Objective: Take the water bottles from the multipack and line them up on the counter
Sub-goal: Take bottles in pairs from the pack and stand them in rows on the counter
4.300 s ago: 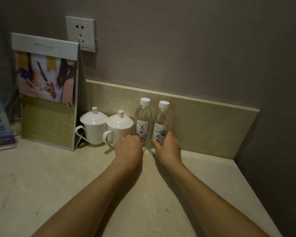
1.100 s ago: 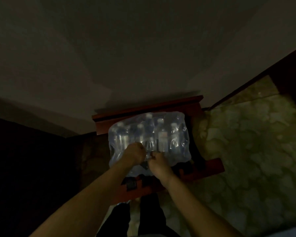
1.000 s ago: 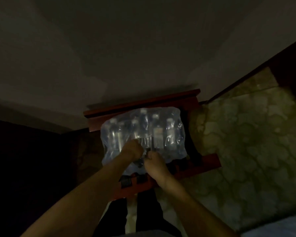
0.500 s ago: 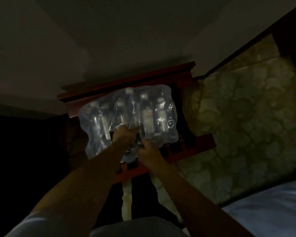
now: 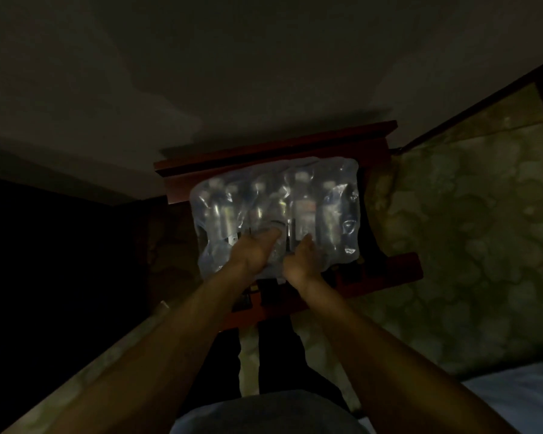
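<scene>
Dim light, view looking steeply down. The multipack (image 5: 276,211) of water bottles, wrapped in clear plastic film, lies on a reddish-brown wooden rack (image 5: 386,277) set against a pale wall (image 5: 264,73); the pack sits at centre frame, its far edge close to the rack's far rail. Several bottles (image 5: 301,205) show through the film, lying side by side with white caps toward the wall; their count is unclear through the glare and blur. Both bare forearms reach in from the near edge. The left hand (image 5: 254,250) is on the near middle of the pack, fingers stretched forward into the film. The right hand (image 5: 298,260) is just beside it, to the right, thumb raised against the film. Each grip meets the wrap where it looks torn or bunched, but the blur hides whether the fingers close on plastic, on a bottle, or merely press; I cannot tell. Hands near each other, apart by a narrow gap. Patterned greenish carpet (image 5: 452,230) covers the floor to the right. A pale blue bed corner (image 5: 514,399) shows at near right. Dark trousers (image 5: 276,355) directly below the hands.
</scene>
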The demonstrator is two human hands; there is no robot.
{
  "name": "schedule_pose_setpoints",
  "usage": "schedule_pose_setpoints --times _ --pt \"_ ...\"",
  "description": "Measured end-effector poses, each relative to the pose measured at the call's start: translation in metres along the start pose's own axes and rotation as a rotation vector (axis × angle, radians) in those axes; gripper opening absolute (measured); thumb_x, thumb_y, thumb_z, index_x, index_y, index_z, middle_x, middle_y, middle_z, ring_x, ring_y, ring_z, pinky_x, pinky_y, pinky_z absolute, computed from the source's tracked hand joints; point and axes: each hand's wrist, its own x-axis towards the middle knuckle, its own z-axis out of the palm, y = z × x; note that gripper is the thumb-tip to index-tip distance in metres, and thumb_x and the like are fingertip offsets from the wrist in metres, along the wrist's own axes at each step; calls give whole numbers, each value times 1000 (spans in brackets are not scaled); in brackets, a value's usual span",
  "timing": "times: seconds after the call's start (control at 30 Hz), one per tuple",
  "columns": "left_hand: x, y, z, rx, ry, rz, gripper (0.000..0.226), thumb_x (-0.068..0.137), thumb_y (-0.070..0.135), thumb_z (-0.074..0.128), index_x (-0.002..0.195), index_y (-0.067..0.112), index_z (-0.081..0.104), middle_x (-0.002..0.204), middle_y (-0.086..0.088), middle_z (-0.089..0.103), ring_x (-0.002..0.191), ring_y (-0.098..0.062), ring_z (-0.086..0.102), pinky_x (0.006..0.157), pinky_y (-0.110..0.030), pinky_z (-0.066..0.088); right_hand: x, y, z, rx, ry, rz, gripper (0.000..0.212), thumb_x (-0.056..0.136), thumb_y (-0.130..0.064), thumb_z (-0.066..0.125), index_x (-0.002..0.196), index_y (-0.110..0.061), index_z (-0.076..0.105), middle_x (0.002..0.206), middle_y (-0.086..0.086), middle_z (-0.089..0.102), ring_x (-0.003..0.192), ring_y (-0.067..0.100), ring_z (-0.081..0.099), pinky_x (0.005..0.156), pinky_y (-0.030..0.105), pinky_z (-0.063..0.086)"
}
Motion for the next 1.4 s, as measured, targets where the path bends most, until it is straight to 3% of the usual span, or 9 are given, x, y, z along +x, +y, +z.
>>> schedule_pose_setpoints --times 0.17,0.23,0.37,0.5,0.6,0.83,1.0,1.17,1.4 --pt "-11 -18 -16 74 3 41 59 70 66 60 83 10 70 90 -16 74 72 -24 64 67 -30 49 22 -7 6 -71 51 103 59 100 -16 43 150 4 17 154 22 32 136 36 40 107 38 39" --pt "-19 -21 -22 145 7 68 54 84 62 58 74 9 69 72 -11 71 57 -17 61 57 -23 46 32 -6 7 -113 82 128 53 99 -17 45 145 5 30 147 23 42 130 37 48 100 37 44" --pt "-34 -28 -39 137 34 122 53 87 57 59 73 7 68 69 -7 69 57 -15 61 50 -20 42 46 0 6 -264 173 54 34 94 -24 53 114 1 63 114 18 68 98 32 67 80 33 55" --pt "-37 -37 -52 166 91 122 53 82 61 64 64 11 61 64 -6 65 57 -18 61 56 -26 43 51 -3 0 -288 112 30 32 93 -38 58 84 -7 60 83 7 61 70 22 59 61 28 44" --pt "-38 -43 -53 175 77 128 51 83 58 65 65 10 61 62 -7 62 54 -17 60 54 -25 44 56 -5 2 -188 56 86 35 89 -41 62 77 -9 53 74 7 61 59 21 60 54 27 46" --pt "-44 -37 -53 139 65 123 52 83 59 64 59 13 60 58 -4 64 56 -19 61 57 -28 45 39 -14 -1 176 33 90 33 78 -53 63 85 -22 61 86 1 65 72 17 61 67 27 50" --pt "-58 -23 -49 125 40 125 54 87 56 60 66 6 67 57 -6 65 51 -16 59 56 -23 42 4 -32 -13 387 -28 140 32 80 -48 62 93 -20 68 85 5 68 59 17 54 49 23 41" --pt "-80 -14 -53 75 -60 88 62 89 61 53 82 2 71 58 -3 65 47 -11 58 54 -22 44 -30 -35 -33 489 -121 254 45 88 -58 49 93 -16 64 84 3 63 69 15 53 62 24 43" --pt "-114 -9 -56 38 -167 101 67 82 64 60 103 1 72 74 -10 73 55 -15 63 58 -26 49 -77 -25 -63 297 -139 219 44 76 -64 62 83 -20 64 76 0 62 65 12 52 61 24 40"
